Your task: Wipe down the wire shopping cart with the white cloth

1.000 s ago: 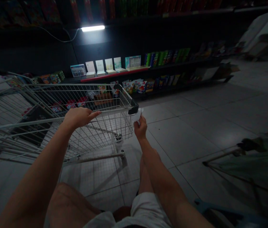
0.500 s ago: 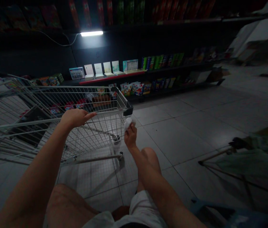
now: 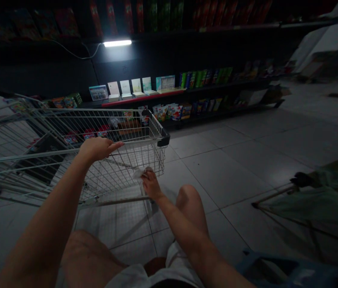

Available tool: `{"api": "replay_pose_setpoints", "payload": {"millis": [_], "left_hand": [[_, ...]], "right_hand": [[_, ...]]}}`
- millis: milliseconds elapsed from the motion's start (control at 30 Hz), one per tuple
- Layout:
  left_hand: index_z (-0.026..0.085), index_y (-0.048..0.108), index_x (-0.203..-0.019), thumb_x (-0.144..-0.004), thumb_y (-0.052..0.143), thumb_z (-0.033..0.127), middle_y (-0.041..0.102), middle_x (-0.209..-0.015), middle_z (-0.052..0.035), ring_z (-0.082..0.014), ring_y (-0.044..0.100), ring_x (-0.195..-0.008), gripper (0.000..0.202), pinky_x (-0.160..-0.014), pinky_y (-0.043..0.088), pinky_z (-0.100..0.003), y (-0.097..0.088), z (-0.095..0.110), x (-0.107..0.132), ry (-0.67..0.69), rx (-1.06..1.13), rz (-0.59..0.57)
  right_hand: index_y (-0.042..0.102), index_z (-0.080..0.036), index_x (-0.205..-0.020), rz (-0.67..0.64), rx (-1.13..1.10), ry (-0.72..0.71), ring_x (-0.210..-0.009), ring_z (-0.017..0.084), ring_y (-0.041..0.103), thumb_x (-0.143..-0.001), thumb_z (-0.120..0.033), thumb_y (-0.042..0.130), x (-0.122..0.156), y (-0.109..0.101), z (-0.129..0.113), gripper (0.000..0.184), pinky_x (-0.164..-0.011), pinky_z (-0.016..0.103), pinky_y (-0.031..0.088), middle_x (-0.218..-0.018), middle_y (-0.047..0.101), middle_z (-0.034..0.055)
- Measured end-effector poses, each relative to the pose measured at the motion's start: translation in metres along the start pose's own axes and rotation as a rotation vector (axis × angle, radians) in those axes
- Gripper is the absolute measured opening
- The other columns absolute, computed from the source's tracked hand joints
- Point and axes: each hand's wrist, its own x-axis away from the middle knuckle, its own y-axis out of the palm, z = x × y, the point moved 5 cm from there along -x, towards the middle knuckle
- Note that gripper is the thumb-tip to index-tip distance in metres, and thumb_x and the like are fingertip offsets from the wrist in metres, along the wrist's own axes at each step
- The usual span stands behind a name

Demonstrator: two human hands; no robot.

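My left hand (image 3: 97, 149) lies over the top rail of a wire shopping cart (image 3: 97, 118), its fingers straight and pointing along the rail. My right hand (image 3: 151, 185) is low beside the cart's near wire wall, pinching a crumpled white tissue (image 3: 139, 173). That tissue almost touches the mesh, and part of it is hidden inside my fingers. Below both arms, my bare knees and white shorts show.
Dark store shelves with boxes and packets run along the back under a lit tube lamp (image 3: 117, 43). Grey floor tiles (image 3: 223, 176) spread to the right. A green cloth on a metal frame (image 3: 307, 200) and a blue plastic crate (image 3: 277, 272) stand at lower right.
My right hand has moved down and to the left with the tissue, from the cart's black corner to low beside the wire wall. My left hand has stayed on the rail.
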Motion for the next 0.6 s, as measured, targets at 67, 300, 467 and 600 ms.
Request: {"api": "replay_pose_setpoints", "payload": {"millis": [67, 300, 467, 600], "left_hand": [[0.025, 0.072, -0.100, -0.081, 0.007, 0.083, 0.076, -0.099, -0.0082, -0.0286, 0.068, -0.101, 0.089, -0.085, 0.047, -0.035, 0.002, -0.003, 0.000, 0.003, -0.005, 0.003], [0.025, 0.072, -0.100, -0.082, 0.010, 0.083, 0.076, -0.101, -0.0084, -0.0295, 0.067, -0.101, 0.086, -0.086, 0.047, -0.038, 0.005, -0.007, -0.005, -0.014, -0.011, -0.002], [0.024, 0.072, -0.098, -0.082, 0.006, 0.082, 0.075, -0.102, -0.0103, -0.0328, 0.067, -0.102, 0.089, -0.087, 0.048, -0.041, 0.001, -0.003, -0.005, -0.009, -0.035, 0.020], [0.025, 0.072, -0.102, -0.082, 0.007, 0.082, 0.075, -0.099, -0.0101, -0.0331, 0.067, -0.102, 0.089, -0.087, 0.048, -0.042, 0.001, -0.003, -0.004, -0.002, -0.025, 0.012]], "right_hand": [[0.070, -0.023, -0.114, -0.026, -0.005, -0.080, -0.120, 0.024, 0.053, -0.080, -0.010, 0.051, 0.009, -0.008, 0.012, 0.041, -0.109, 0.043, 0.043, -0.122, 0.061, 0.0115], [0.071, -0.018, -0.101, 0.161, -0.052, 0.060, -0.118, 0.024, 0.050, -0.078, -0.008, 0.049, 0.020, -0.039, 0.071, 0.033, -0.105, 0.043, 0.045, -0.120, 0.059, 0.0130], [0.065, -0.015, -0.097, 0.396, -0.154, 0.354, -0.106, 0.023, 0.053, -0.078, -0.015, 0.041, 0.013, -0.038, 0.082, 0.030, -0.095, 0.043, 0.050, -0.107, 0.059, 0.0123], [0.062, -0.017, -0.104, 0.412, -0.182, 0.403, -0.102, 0.024, 0.056, -0.087, -0.023, 0.036, 0.025, -0.048, 0.074, 0.032, -0.087, 0.039, 0.053, -0.098, 0.060, 0.0093]]}}
